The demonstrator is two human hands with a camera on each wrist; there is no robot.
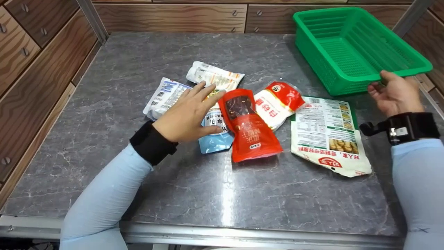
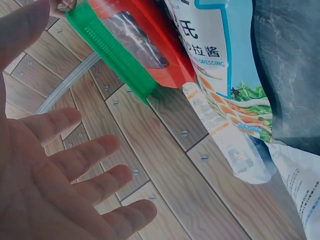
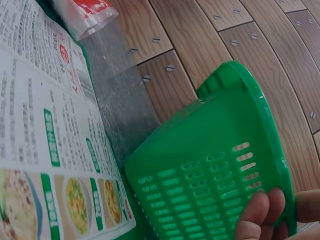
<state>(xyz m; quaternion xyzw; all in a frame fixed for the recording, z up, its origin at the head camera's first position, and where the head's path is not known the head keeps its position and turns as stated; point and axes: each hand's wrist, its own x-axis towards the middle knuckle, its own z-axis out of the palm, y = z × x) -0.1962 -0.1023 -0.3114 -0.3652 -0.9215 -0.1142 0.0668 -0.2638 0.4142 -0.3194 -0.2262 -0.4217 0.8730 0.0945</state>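
My left hand (image 1: 189,116) is over the packets with its fingers straight and spread. In the left wrist view its palm (image 2: 40,185) holds nothing. Beneath and beside it lie a blue-and-white salad dressing pouch (image 1: 215,140), a red pouch (image 1: 255,139) with a dark window, a white pouch (image 1: 168,92) with blue print and another white pouch (image 1: 211,73) with orange marks. At the right, my right hand (image 1: 400,95) grips the near rim of a green plastic basket (image 1: 314,57), thumb on top and fingers curled below. Nothing lies inside the basket.
A red-and-white bag (image 1: 274,107) leans against the red pouch. To its right a large white-and-green packet (image 1: 322,133) lies flat, just in front of the basket. Wood-patterned panels (image 1: 170,17) border the grey marbled table (image 1: 138,52), with a metal edge (image 1: 208,234) in front.
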